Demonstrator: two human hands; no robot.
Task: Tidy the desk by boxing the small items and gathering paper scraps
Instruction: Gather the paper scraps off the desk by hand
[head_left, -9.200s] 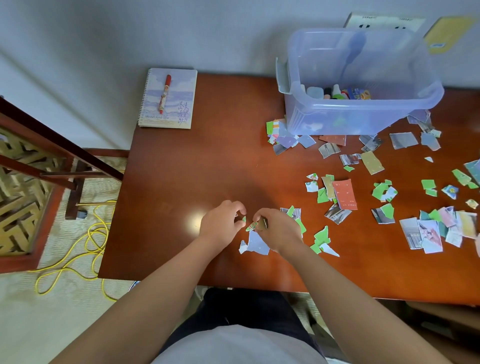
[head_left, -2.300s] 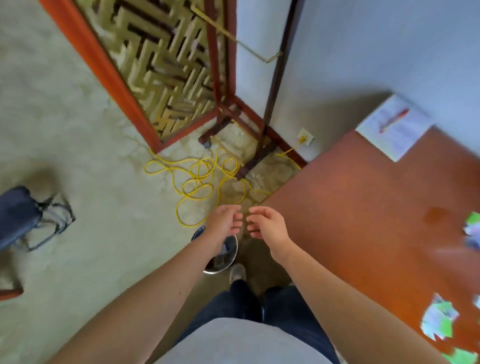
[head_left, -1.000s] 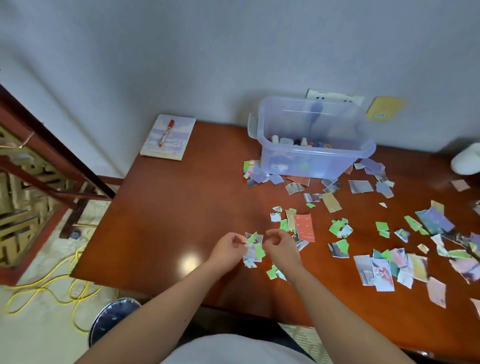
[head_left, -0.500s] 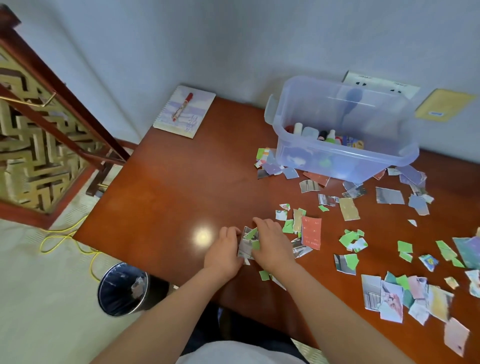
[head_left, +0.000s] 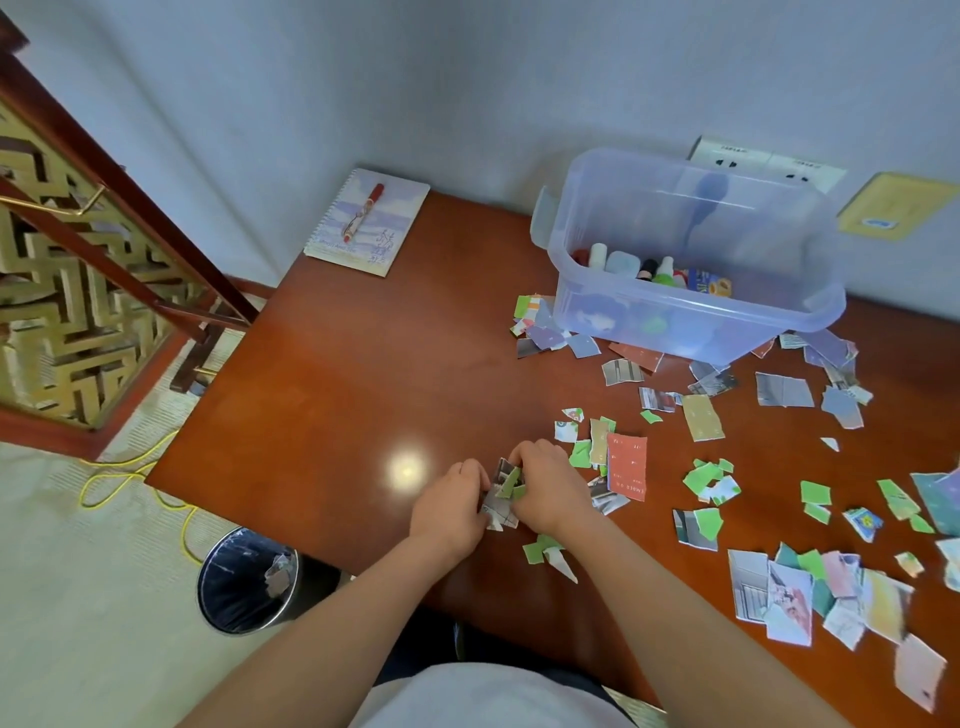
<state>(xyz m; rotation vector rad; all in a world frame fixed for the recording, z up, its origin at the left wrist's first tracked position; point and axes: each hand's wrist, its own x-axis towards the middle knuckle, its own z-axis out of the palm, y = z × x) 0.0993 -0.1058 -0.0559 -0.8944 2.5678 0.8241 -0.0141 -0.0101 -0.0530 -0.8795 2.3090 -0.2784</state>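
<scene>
Left hand and right hand fingers are curled, pinching a small bundle of paper scraps between them on the table, loose scraps right of the fingers.

Right-edge scraps cut off; notebook lettering unreadable.

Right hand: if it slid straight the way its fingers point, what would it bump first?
Probably the left hand. The right hand points left across the bunch of scraps that both hands pinch, and the left one sits just beyond. Depth is hard to judge.
</scene>
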